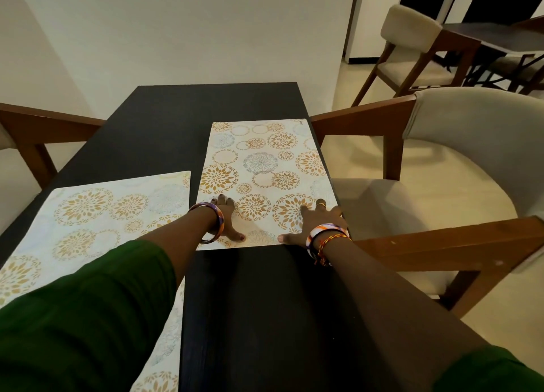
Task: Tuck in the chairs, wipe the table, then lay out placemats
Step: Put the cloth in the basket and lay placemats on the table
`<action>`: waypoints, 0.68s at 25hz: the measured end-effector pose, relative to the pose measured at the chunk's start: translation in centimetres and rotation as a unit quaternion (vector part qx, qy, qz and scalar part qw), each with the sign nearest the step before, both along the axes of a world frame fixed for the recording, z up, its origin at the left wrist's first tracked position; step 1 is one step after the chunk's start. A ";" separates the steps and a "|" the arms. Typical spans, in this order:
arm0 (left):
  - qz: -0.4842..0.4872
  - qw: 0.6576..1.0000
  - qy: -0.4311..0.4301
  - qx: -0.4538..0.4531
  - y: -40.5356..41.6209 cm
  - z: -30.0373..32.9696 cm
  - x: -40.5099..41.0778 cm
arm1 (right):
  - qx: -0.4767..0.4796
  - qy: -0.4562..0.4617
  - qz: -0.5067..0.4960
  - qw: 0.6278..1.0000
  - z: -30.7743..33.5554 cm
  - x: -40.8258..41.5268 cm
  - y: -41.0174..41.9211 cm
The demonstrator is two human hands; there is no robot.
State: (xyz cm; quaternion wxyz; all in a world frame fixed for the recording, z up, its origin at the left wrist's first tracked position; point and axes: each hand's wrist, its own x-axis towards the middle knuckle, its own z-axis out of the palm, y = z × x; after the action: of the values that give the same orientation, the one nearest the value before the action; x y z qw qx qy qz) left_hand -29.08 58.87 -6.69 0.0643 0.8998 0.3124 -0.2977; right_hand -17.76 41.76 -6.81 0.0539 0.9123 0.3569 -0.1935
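**Both hands flat on the right-hand placemat**

So the big dark table takes up the middle of the view, running from 6 o'clock up toward 12. Next biggest is the cream upholstered chair at about 3 o'clock, wooden arms pointing in at the table edge, seat still well out from under the top as far as I can tell. There's another chair at 9 o'clock, only its wooden arm and a bit of cushion showing. A third chair sits off at 1 o'clock by a separate dark table, well apart from everything else.

On the table: one floral placemat at 8 o'clock, partly hidden by the green sleeve. The other floral placemat lies just right of centre, its right edge along the table's right edge, its long side running away from the camera.

The left hand rests on that mat's near left corner, fingers straight and spread, pressing down, gripping nothing. The right hand is on the near right corner, same deal: fingers flat and spread, thumb pointing toward the left hand. A bangle on the left wrist, a bangle plus threads on the right.
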 end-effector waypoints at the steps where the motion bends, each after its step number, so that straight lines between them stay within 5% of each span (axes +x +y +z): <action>1: -0.001 1.000 0.000 0.001 0.0 0.0 0.0 | -0.001 -0.002 0.001 1.000 0.0 0.0 0.0; 17: 0.017 0.999 -0.033 -0.003 0.0 0.4 0.2 | 0.027 0.011 -0.020 0.999 -0.4 -0.1 0.1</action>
State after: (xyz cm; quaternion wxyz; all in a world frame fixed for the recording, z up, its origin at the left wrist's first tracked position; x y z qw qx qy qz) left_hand -28.84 58.87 -6.33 0.0825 0.9035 0.3243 -0.2678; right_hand -17.82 41.87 -7.17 0.0217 0.9181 0.3444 -0.1951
